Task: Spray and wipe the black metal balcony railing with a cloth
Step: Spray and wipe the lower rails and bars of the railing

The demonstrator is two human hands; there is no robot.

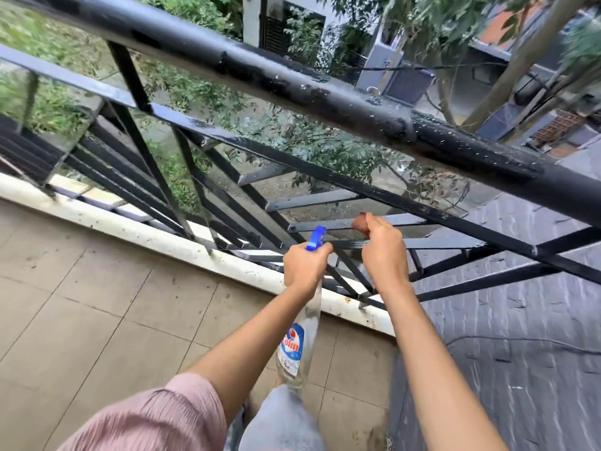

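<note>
Head view shows your right hand (383,255) pinching the brown cloth (360,224) against a flat bar (413,219) of the black railing (292,79); the bar runs rightward from that grip, while your left hand (304,266) clutches the spray bottle (300,336) just beside

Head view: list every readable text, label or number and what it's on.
"Colin": red brand word on the label of the spray bottle held by the left hand; first letter partly unclear.
Small print below it on the same label: too blurred to read.
No text visible on the railing or the cloth.
</note>
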